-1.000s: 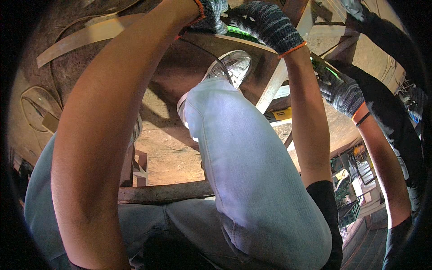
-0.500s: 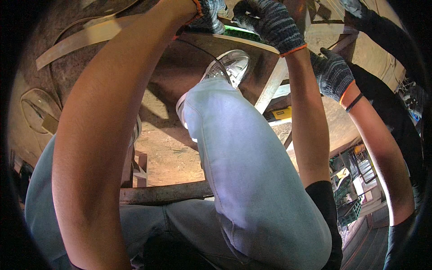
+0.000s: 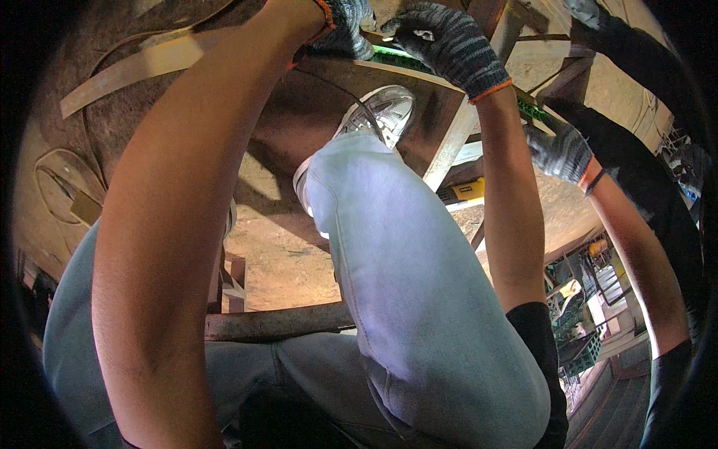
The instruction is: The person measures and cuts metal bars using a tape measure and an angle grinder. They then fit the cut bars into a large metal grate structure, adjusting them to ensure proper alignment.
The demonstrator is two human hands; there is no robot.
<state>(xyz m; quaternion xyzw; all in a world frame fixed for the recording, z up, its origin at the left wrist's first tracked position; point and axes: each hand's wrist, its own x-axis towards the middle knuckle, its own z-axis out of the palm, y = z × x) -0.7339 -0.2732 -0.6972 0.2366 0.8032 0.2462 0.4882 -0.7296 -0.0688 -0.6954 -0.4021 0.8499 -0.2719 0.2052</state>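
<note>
My left hand (image 3: 345,31), in a grey striped knit glove with an orange cuff, is at the top edge, partly cut off. Its fingers are closed against a long pale strip (image 3: 407,69) with a green bristly band (image 3: 400,58) along it. What they grip is hidden. My right hand (image 3: 454,51), gloved alike, is just to the right over the same strip. Its thumb and fingers curl together, and anything in them is too small to name. Further right, a co-worker's gloved hand (image 3: 559,155) reaches to the strip by another stretch of green.
A pale metal bar (image 3: 450,146) slants below my right hand, beside a yellow power tool (image 3: 465,191). My shoe (image 3: 389,108) stands under the strip, a thin dark cable over it. A curved flat bar (image 3: 142,71) and looped cable (image 3: 71,179) lie left. A crate (image 3: 582,353) stands lower right.
My right hand has shifted slightly down and right. The co-worker's hand has moved down and right, uncovering green bristles. My left hand has barely moved.
</note>
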